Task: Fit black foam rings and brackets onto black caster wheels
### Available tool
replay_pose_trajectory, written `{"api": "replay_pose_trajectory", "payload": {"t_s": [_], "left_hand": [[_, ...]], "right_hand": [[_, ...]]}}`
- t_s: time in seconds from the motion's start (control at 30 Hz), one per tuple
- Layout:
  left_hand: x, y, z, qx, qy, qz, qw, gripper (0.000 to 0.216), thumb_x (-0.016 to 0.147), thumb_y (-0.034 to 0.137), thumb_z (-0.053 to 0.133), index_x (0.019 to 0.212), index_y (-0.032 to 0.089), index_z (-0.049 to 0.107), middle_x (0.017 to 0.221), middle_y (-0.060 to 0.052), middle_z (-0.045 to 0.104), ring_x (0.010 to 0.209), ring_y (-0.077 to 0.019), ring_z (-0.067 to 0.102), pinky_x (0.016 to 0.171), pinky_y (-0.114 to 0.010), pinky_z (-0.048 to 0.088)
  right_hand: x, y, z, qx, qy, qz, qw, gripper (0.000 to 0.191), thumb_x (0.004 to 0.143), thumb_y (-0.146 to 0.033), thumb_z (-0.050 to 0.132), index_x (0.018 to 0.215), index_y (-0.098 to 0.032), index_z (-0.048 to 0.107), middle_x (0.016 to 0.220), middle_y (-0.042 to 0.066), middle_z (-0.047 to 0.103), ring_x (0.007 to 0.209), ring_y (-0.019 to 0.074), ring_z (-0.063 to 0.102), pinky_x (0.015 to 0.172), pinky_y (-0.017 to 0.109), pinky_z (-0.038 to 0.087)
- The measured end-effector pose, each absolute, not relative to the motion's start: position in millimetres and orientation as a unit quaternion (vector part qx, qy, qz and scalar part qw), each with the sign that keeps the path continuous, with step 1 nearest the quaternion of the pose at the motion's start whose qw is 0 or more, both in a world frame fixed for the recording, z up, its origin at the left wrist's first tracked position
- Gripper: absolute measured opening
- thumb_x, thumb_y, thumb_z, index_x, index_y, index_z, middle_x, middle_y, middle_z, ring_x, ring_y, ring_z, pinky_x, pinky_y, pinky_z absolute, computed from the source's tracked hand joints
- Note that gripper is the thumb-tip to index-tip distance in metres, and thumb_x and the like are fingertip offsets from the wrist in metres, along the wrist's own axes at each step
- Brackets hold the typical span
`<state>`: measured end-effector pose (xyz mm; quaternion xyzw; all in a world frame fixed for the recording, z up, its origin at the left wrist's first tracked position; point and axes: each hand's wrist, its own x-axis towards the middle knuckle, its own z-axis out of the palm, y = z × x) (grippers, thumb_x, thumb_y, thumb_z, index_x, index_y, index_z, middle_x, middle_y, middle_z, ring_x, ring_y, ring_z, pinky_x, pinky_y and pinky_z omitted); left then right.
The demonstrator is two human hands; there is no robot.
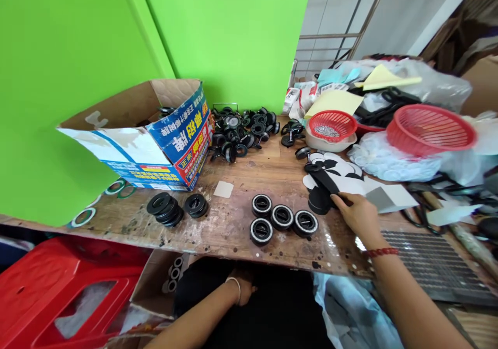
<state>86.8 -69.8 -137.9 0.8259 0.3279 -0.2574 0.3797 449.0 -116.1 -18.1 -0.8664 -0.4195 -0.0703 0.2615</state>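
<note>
Right hand [360, 217] — pinching a flat black strip [326, 180], probably best held by its edge, unbent. Left hand [245, 288] — at the black-clothed lap [288, 307]; from here, I cannot tell its grip.

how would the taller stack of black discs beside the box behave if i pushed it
The stack of black discs would probably slide apart, since its layers look staggered. Nothing visible straps them together, so the top ones may shift first. Round rims could let strays roll.
</note>
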Motion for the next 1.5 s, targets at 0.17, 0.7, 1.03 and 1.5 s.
{"api": "replay_pose_trajectory", "payload": {"t_s": [0.17,0.7,1.03,1.5], "left_hand": [[91.4,-67.6,-130.4,0.826,0.323,-0.251,0.387,0.044,0.083,0.036,0.061,0.122,0.018,0.07,0.125,-0.017,0.069,0.122,-0.0367,0.06,0.105,-0.05,0.043],[92.7,-36.8,65.1,0.505,0.288,0.163,0.797,0.061,0.079,0.071,0.062,0.103,0.017,0.076,0.106,-0.013,0.075,0.1,-0.0242,0.067,0.095,-0.037,0.049],[90.1,-1.3,54.9,0.376,0.323,0.324,0.806,0.046,0.062,0.043,0.089,0.094,0.014,0.072,0.089,-0.008,0.074,0.085,-0.0214,0.068,0.079,-0.032,0.052],[82.7,3.5,49.3,0.42,0.399,0.321,0.749,0.056,0.07,0.071,0.07,0.071,0.015,0.063,0.064,0.001,0.059,0.064,-0.014,0.054,0.06,-0.024,0.043]], "right_hand": [[448.0,-123.5,-4.6,-0.87,-0.414,-0.095,0.252,0.032,0.089,-0.036,0.049,0.079,-0.018,0.074,0.064,0.011,0.069,0.054,0.0212,0.056,0.058,0.031,0.033],[311.8,-85.7,64.4,-0.671,-0.582,-0.191,0.417,0.02,0.097,-0.024,0.049,0.088,-0.019,0.065,0.074,0.006,0.066,0.067,0.0181,0.061,0.066,0.03,0.046],[233.6,-62.1,50.5,-0.539,-0.701,-0.023,0.467,0.026,0.094,-0.011,0.054,0.116,-0.021,0.064,0.105,0.008,0.072,0.094,0.0241,0.061,0.084,0.042,0.052],[233.0,-44.1,58.1,-0.551,-0.741,-0.055,0.38,0.017,0.092,-0.012,0.058,0.101,-0.02,0.068,0.093,0.006,0.07,0.094,0.0251,0.055,0.084,0.042,0.041]]}}
